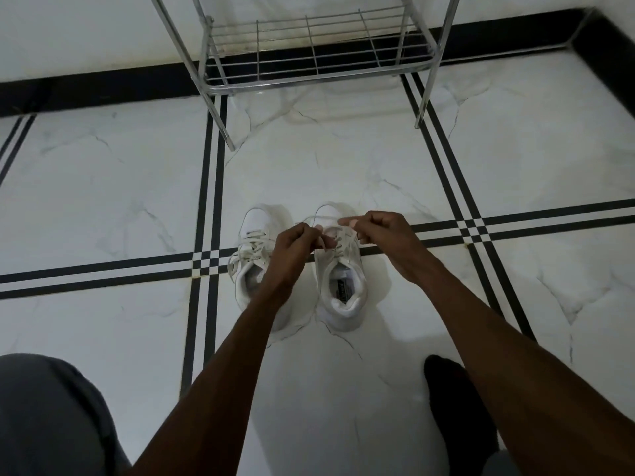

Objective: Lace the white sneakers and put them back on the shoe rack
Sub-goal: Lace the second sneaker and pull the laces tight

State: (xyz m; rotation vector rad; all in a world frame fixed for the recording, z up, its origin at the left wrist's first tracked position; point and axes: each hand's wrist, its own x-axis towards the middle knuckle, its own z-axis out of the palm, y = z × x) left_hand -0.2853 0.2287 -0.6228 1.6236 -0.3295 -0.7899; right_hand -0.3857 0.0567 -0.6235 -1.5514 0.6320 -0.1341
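the white lace (321,218) of the right-hand sneaker (342,269) stretched across its toe at frame centre, the shoe's long axis running up the frame toward the shoe rack (319,49). both hands sat right over its eyelets, the left hand (295,250) and right hand (374,231) each pinched shut on the lace, slightly apart. the other sneaker (254,259) stood just beside it on the tiled floor (103,183), loosely laced. nothing lay between shoes and rack, at upper centre.

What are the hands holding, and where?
Both the left hand and right hand pinch the white shoelace of the right-side sneaker, near its loose ends.
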